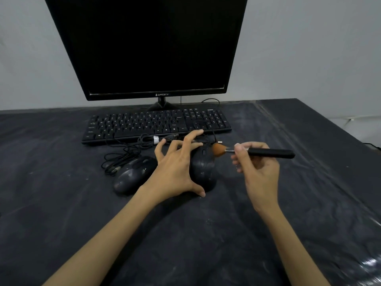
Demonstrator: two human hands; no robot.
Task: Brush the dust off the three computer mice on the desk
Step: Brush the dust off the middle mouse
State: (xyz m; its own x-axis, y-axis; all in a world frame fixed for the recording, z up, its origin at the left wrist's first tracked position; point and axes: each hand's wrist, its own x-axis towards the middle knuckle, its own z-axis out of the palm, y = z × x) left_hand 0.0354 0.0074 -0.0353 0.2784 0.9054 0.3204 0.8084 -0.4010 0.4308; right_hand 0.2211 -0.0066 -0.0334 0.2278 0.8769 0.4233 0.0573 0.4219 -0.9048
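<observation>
1. Keyboard: black, lay on the dark worktop in front of the monitor; taken as landmark.
2. Right mouse: black, just in front of the keyboard's right half, on the worktop.
3. Left hand: fingers spread and curved over the right mouse's left side, thumb curled at its near end, steadying it.
4. Brush: black handle, orange bristles touching the right mouse's front right edge.
5. Right hand: grip closed on the brush handle, fingers pinching near the ferrule.
6. Left mouse: dark, glossy, in front of the keyboard's middle, beside the left hand.
7. Cables: coiled between keyboard and left mouse.
8. Third mouse: could not be made out.
</observation>
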